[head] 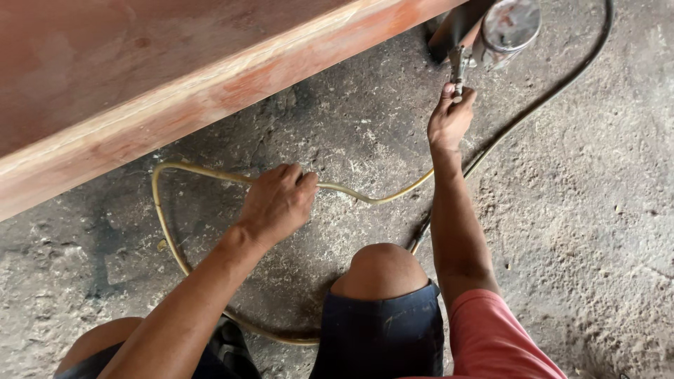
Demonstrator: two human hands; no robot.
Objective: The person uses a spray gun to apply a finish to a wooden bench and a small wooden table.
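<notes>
Right-hand grip: I see the right hand (449, 116) closed around the handle of a metal spray gun (460, 67), held out at arm's length, its cup (509, 24) tilted up beside the far edge of the reddish wooden panel (140, 91).

Left-hand grip: left hand (279, 201) closed over the yellowish air hose (372, 198), pinching it against the concrete floor (597, 210).

Hose: loops from the left hand round past the bent knee (382, 263), then runs toward the gun; a darker hose (547, 95) lies further right.

Step, as I judge it: spraying along the panel's lower edge while managing hose slack.

Next move, as I judge it: calls for feeding hose with the left hand so the gun travels freely, keeping the loop off the wet surface.
</notes>
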